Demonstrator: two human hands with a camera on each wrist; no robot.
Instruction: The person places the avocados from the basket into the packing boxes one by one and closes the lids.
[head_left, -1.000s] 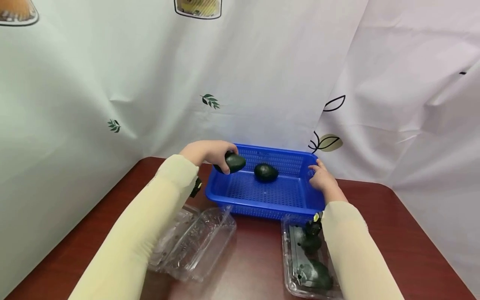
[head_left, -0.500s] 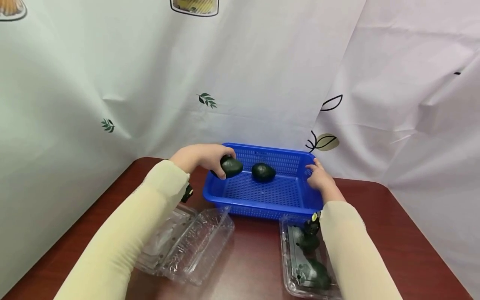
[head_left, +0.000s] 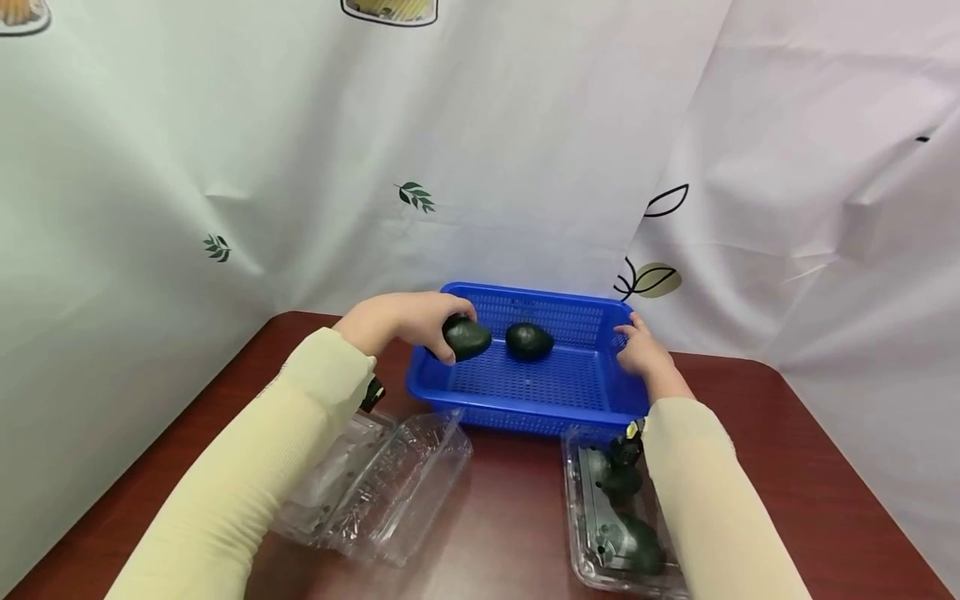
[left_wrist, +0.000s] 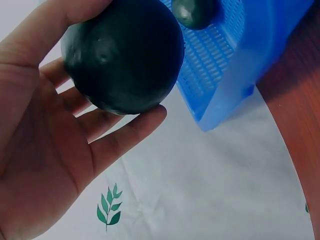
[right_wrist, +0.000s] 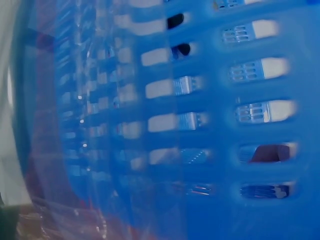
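Observation:
My left hand [head_left: 420, 323] grips a dark green avocado [head_left: 468, 338] between thumb and fingers, over the left end of a blue plastic basket [head_left: 525, 410]. In the left wrist view the avocado [left_wrist: 127, 55] fills the top of the picture, its blunt end towards the camera. Another avocado [head_left: 529, 342] lies on the basket floor near the back wall. At the basket's right end my right hand [head_left: 643, 354] holds the rim, thumb pointing inward; some of its fingers are hidden. Only the slotted basket wall [right_wrist: 215, 135] shows up close in the right wrist view, no hand.
An opened clear plastic clamshell [head_left: 412, 492] stands at front left, partly behind the left sleeve. At front right, a clear plastic box [head_left: 581, 533] contains avocados [head_left: 633, 546], partly covered by the right forearm. A white printed curtain [head_left: 517, 167] hangs behind the brown table [head_left: 780, 467].
The left hand and its avocado shift slightly left and down, then stay over the basket's left end. The right hand keeps its place at the rim. The head view shifts slightly.

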